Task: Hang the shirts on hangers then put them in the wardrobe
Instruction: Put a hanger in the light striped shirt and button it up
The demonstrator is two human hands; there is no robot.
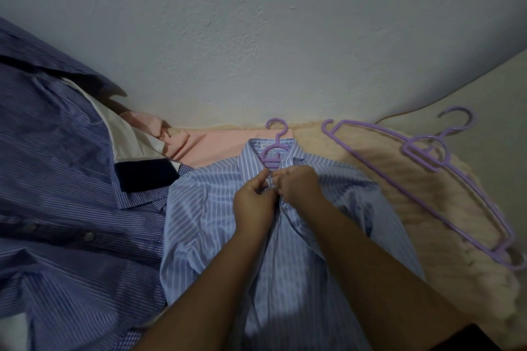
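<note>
Fingers (263,179) pinching striped cotton shirt (205,208), purple plastic hanger (272,151) inside

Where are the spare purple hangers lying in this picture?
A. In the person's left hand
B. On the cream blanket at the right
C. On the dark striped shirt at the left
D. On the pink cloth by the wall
B: the spare hangers lie on the cream blanket, to the right of the light striped shirt that both hands work on.

Both forearms reach in from 6 o'clock toward centre. The left hand (253,202) and right hand (299,184) meet knuckle to knuckle, fingers curled, pinching the shirt placket (281,208) just below the collar.
</note>
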